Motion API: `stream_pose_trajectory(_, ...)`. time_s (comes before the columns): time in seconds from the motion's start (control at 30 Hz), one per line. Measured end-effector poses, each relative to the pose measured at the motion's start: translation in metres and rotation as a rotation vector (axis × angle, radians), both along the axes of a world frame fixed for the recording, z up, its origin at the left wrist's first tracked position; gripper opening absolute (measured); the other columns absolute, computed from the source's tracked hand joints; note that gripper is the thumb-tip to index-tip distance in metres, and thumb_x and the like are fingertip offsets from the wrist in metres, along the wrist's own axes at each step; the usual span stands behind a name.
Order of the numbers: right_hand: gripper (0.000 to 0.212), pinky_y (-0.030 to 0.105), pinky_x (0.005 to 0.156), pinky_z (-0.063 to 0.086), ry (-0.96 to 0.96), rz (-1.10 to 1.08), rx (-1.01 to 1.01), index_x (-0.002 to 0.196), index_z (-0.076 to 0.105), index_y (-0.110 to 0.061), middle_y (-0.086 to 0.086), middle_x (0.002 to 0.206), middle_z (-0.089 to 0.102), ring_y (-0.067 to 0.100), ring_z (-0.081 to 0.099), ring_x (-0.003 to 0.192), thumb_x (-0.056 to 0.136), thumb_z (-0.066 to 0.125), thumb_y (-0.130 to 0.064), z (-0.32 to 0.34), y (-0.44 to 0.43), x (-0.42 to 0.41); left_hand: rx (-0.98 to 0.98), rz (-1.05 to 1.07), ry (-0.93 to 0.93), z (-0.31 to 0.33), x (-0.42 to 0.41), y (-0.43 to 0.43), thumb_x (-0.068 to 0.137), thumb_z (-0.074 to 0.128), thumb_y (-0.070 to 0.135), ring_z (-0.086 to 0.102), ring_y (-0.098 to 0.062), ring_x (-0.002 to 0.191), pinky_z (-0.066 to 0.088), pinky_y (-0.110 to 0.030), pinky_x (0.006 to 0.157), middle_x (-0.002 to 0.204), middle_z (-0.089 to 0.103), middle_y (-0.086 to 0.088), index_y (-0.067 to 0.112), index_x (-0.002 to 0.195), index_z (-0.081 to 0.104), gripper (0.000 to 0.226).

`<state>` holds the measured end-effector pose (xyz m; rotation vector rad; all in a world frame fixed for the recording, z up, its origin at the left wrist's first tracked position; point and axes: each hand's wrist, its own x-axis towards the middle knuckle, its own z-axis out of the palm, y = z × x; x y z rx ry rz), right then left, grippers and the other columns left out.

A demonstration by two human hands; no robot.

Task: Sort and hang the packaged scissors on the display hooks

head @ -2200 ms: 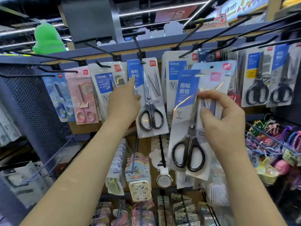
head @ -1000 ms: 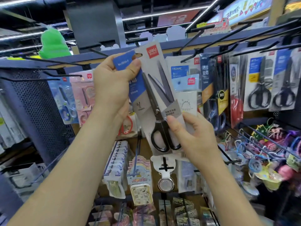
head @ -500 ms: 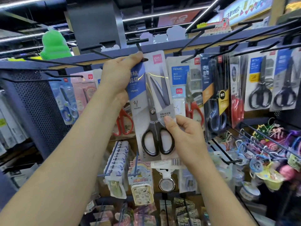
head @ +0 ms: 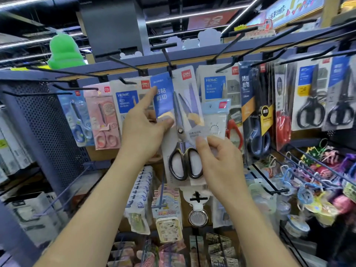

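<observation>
The display rack (head: 192,55) carries rows of carded scissors (head: 310,97) under its top rail, and at its middle the packaged scissors (head: 185,105), a card holding one black-handled pair, hangs on a hook (head: 167,56). The left hand (head: 142,132) pinches the card's left edge, forefinger straight, and the right hand (head: 217,162) pinches its lower right by the handles, seemingly squaring it to hang flat.

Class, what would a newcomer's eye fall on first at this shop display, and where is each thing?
First, the black-handled scissors pack at the centre, its top at a hook, with the left hand and right hand holding its sides. Next, the bright green plush toy, high at the upper left.
</observation>
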<state>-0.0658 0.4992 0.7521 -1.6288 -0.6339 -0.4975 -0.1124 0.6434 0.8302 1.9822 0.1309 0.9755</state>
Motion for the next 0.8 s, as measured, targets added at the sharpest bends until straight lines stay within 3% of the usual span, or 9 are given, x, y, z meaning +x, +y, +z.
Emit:
stream_pose_trajectory(0.1, 0.028, 0.018, 0.081, 0.043, -0.068, -0.128, -0.039, 0.107, 0.072, -0.024, 0.002, 0.106, 0.065, 0.015, 0.058, 0.102, 0.098, 0.049, -0.01, -0.002, -0.011, 0.004, 0.171, 0.148, 0.063, 0.007, 0.01, 0.006, 0.085, 0.073, 0.013, 0.063, -0.027, 0.108, 0.05, -0.043, 0.099, 0.121, 0.065, -0.007, 0.032, 0.149, 0.04, 0.074)
stream_pose_trajectory(0.17, 0.04, 0.0, 0.088, 0.033, -0.127, -0.165, -0.004, 0.131, 0.06, -0.018, 0.004, 0.126, 0.059, 0.009, 0.053, 0.114, 0.097, 0.048, 0.0, 0.001, -0.024, 0.007, 0.303, 0.237, 0.113, 0.012, 0.017, 0.006, 0.089, 0.07, 0.017, 0.054, -0.024, 0.122, 0.041, -0.037, 0.107, 0.132, 0.059, -0.005, 0.03, 0.151, 0.035, 0.073)
stream_pose_trajectory(0.23, 0.056, -0.001, 0.086, 0.037, -0.147, -0.084, 0.08, 0.142, 0.044, -0.029, -0.013, 0.13, 0.056, -0.005, 0.053, 0.11, 0.097, 0.049, 0.004, 0.005, -0.034, 0.005, 0.448, 0.309, 0.179, 0.017, 0.025, 0.003, 0.093, 0.066, 0.018, 0.049, -0.028, 0.128, 0.038, -0.037, 0.104, 0.138, 0.055, -0.009, 0.026, 0.154, 0.028, 0.072)
stream_pose_trajectory(0.3, 0.074, 0.006, 0.083, 0.049, -0.103, 0.043, 0.189, 0.146, 0.026, -0.043, -0.026, 0.131, 0.055, -0.01, 0.059, 0.106, 0.097, 0.052, 0.005, 0.008, -0.042, 0.005, 0.586, 0.379, 0.251, 0.019, 0.032, 0.0, 0.096, 0.061, 0.019, 0.051, -0.034, 0.12, 0.041, -0.04, 0.095, 0.131, 0.057, -0.016, 0.023, 0.155, 0.022, 0.071)
stream_pose_trajectory(0.4, 0.09, 0.025, 0.076, 0.06, 0.087, 0.185, 0.315, 0.146, 0.011, -0.055, -0.005, 0.109, 0.075, 0.009, 0.073, 0.095, 0.095, 0.059, 0.002, 0.009, -0.051, 0.008, 0.695, 0.461, 0.332, 0.02, 0.041, -0.001, 0.098, 0.057, 0.022, 0.053, -0.04, 0.112, 0.043, -0.043, 0.09, 0.125, 0.055, -0.023, 0.02, 0.156, 0.016, 0.071)
stream_pose_trajectory(0.53, 0.051, 0.036, 0.074, 0.06, 0.316, 0.432, 0.358, 0.139, 0.05, -0.022, 0.0, 0.109, 0.076, 0.02, 0.074, 0.096, 0.094, 0.057, 0.0, 0.009, -0.055, 0.011, 0.85, 0.557, 0.375, 0.016, 0.044, 0.002, 0.101, 0.052, 0.024, 0.057, -0.042, 0.102, 0.04, -0.042, 0.074, 0.117, 0.057, -0.026, 0.019, 0.156, 0.009, 0.071)
stream_pose_trajectory(0.63, 0.041, 0.032, 0.072, 0.06, 0.434, 0.655, 0.483, 0.125, 0.063, -0.017, 0.007, 0.114, 0.074, 0.024, 0.073, 0.098, 0.086, 0.057, -0.005, 0.009, -0.058, 0.008, 0.932, 0.631, 0.227, 0.012, 0.029, -0.002, 0.101, 0.049, 0.015, 0.06, -0.036, 0.091, 0.038, -0.039, 0.07, 0.103, 0.063, -0.018, 0.026, 0.157, 0.012, 0.068)
stream_pose_trajectory(0.7, 0.043, 0.03, 0.07, 0.06, 0.444, 0.763, 0.48, 0.122, 0.068, -0.017, 0.011, 0.114, 0.074, 0.024, 0.073, 0.094, 0.082, 0.058, -0.005, 0.007, -0.059, 0.01, 0.781, 0.393, 0.06, 0.011, 0.014, -0.008, 0.097, 0.057, 0.013, 0.062, -0.019, 0.092, 0.041, -0.03, 0.074, 0.108, 0.064, -0.001, 0.036, 0.153, 0.023, 0.07)
stream_pose_trajectory(0.8, 0.048, 0.024, 0.054, 0.055, 0.468, 0.882, 0.438, 0.123, 0.068, -0.014, 0.005, 0.095, 0.075, 0.015, 0.07, 0.07, 0.078, 0.059, 0.0, 0.005, -0.056, 0.007, 0.274, -0.423, 0.057, 0.022, -0.006, -0.018, 0.081, 0.076, 0.012, 0.055, 0.002, 0.117, 0.052, -0.024, 0.09, 0.132, 0.056, 0.016, 0.042, 0.136, 0.049, 0.068)
